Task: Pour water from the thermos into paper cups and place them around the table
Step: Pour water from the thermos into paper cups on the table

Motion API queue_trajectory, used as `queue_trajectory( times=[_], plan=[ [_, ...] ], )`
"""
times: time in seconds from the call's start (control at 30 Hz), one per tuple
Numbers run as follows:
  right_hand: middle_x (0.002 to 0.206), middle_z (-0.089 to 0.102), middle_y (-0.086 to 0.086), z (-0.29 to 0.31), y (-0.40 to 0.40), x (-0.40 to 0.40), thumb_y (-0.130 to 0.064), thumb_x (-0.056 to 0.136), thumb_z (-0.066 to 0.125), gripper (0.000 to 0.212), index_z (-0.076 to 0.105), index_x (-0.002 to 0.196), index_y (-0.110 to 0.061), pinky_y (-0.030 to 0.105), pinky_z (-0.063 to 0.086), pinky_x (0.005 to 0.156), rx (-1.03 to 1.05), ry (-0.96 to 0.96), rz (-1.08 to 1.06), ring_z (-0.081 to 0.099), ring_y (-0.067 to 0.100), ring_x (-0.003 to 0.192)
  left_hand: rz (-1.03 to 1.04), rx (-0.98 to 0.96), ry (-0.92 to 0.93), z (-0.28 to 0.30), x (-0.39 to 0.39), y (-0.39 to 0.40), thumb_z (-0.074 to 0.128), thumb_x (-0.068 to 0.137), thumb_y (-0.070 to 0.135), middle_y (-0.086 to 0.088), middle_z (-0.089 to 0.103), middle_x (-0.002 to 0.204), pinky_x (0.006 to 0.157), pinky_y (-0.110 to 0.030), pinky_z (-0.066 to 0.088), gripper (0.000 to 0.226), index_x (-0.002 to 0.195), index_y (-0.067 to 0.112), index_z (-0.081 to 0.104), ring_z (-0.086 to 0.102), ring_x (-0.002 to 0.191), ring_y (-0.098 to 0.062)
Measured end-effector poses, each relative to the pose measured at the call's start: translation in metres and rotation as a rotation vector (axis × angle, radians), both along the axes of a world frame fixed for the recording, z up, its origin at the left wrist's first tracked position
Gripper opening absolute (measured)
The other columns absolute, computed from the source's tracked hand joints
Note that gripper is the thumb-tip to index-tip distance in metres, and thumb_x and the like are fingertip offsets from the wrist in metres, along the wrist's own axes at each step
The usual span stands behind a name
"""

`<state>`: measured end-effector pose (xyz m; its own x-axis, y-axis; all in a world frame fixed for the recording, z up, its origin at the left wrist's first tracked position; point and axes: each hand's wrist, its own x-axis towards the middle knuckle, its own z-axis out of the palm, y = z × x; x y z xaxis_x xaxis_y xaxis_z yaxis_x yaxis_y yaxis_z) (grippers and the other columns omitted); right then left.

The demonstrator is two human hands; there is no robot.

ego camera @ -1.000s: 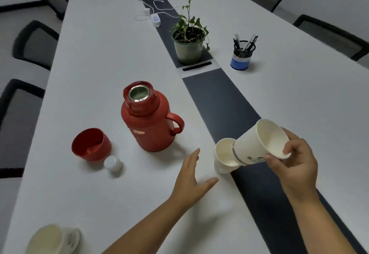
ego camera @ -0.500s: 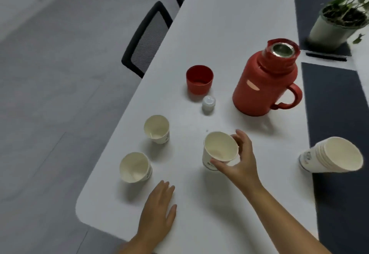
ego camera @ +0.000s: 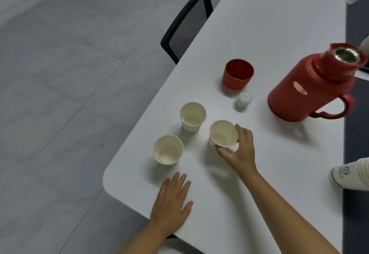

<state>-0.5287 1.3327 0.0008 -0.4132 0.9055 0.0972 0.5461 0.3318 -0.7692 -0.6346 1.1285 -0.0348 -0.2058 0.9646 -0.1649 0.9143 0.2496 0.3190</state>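
Observation:
Three white paper cups stand upright near the table's corner. My right hand [ego camera: 238, 152] grips the rim of the nearest right cup [ego camera: 222, 134] between thumb and fingers. The other two cups [ego camera: 192, 116] [ego camera: 168, 149] stand free to its left. My left hand [ego camera: 171, 203] lies flat on the table below them. The red thermos [ego camera: 311, 87] stands uncapped at the right, handle toward me. Its red lid cup [ego camera: 237, 73] and a small white stopper [ego camera: 243, 99] sit between the thermos and the cups.
A stack of paper cups [ego camera: 351, 173] lies on its side at the right edge, on the table's dark centre strip [ego camera: 355, 133]. A black mesh chair [ego camera: 187, 25] is tucked in at the table's left side. The white table's rounded corner [ego camera: 111, 179] is close to my left hand.
My right hand carried one cup from the stack to the left and set it by the other two cups. My left hand came down flat on the table. My view swung left.

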Motion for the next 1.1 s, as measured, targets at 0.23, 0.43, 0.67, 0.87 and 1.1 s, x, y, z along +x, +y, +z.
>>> queue_trajectory(
  times=[0.23,0.43,0.67,0.87,1.1],
  plan=[
    [0.118,0.046,0.021,0.008,0.001,0.002,-0.01,0.06,0.081,0.078,0.041,0.126,0.004,0.008,0.026,0.081,-0.015,-0.032,0.007,0.044,0.022,0.107,0.026,0.34,0.052,0.008,0.004,0.011,0.069,0.072,0.024,-0.006,0.068,0.11,0.093,-0.025,0.044,0.025,0.093,0.011,0.072,0.06,0.108,-0.025],
    [0.126,0.042,0.02,0.017,0.002,0.038,-0.004,0.067,0.074,0.072,0.037,0.129,0.003,0.037,0.041,0.093,-0.038,-0.056,0.0,0.046,0.029,0.113,-0.034,0.603,-0.194,0.052,0.025,0.065,0.056,0.082,0.016,-0.012,0.071,0.096,0.074,-0.024,0.053,0.021,0.086,0.005,0.072,0.062,0.096,-0.019],
    [0.118,0.053,0.022,0.038,0.05,0.104,-0.005,0.074,0.067,0.044,0.053,0.115,0.003,0.034,0.037,0.089,0.103,-0.073,-0.309,0.05,0.033,0.11,-0.218,0.753,-0.216,0.094,0.038,0.188,0.044,0.09,0.024,-0.014,0.069,0.1,0.083,-0.024,0.048,0.035,0.094,0.001,0.069,0.054,0.099,-0.016],
    [0.13,0.039,0.019,0.051,0.136,0.119,-0.001,0.077,0.064,0.054,0.04,0.125,-0.002,0.041,0.035,0.098,0.088,0.131,-0.638,0.038,0.032,0.121,-0.228,0.35,-0.281,0.103,0.046,0.312,0.069,0.077,0.032,-0.014,0.043,0.139,0.103,-0.02,0.025,0.072,0.135,0.003,0.037,0.039,0.131,-0.025],
    [0.068,0.05,0.006,0.034,0.2,0.128,-0.011,0.071,0.053,0.012,0.047,0.062,-0.013,0.03,0.035,0.054,-0.052,0.262,-0.792,0.056,0.039,0.075,-0.3,0.154,-0.733,0.098,0.051,0.41,0.082,0.053,0.029,0.027,0.045,0.121,0.09,0.004,0.027,0.085,0.116,0.054,0.031,0.037,0.108,0.021]
  ],
)
